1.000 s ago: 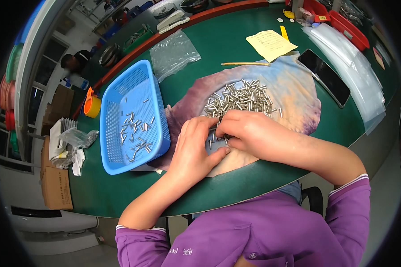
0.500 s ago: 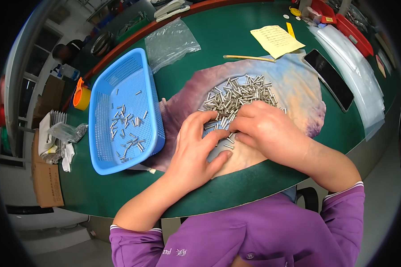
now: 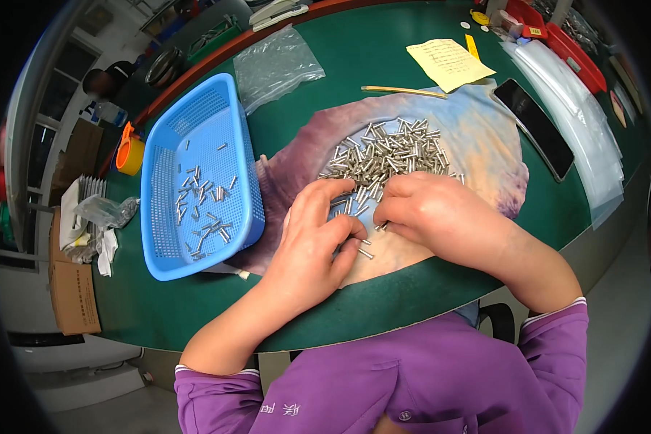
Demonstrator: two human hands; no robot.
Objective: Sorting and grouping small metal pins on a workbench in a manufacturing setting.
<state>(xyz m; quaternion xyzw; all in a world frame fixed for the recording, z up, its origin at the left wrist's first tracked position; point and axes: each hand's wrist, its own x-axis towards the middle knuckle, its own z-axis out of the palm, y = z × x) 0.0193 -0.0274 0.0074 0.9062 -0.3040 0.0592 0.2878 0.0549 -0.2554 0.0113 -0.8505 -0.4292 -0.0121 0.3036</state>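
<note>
A heap of small silver headed metal pins (image 3: 394, 152) lies on a tie-dyed cloth (image 3: 477, 137) in front of me. My left hand (image 3: 304, 239) rests at the heap's near left edge, thumb and a finger curled together; whatever sits between them is hidden. Just beyond those fingertips lie a couple of loose pins (image 3: 367, 253). My right hand (image 3: 434, 213) leans over the near right side of the heap, its thumb and forefinger pinched on a metal pin (image 3: 380, 226) that shows only partly. More pins are scattered between the hands.
Left of the cloth stands a blue plastic basket (image 3: 249, 224) with scattered pins inside. A clear plastic bag (image 3: 278, 61), a yellow stick (image 3: 403, 91), a handwritten note (image 3: 448, 64), a phone (image 3: 534, 129) and plastic sheets (image 3: 579, 123) lie around on the green table (image 3: 325, 325).
My left thumb and finger have closed toward each other. The right hand has drawn slightly toward me and apart from the left. The view has shifted a little.
</note>
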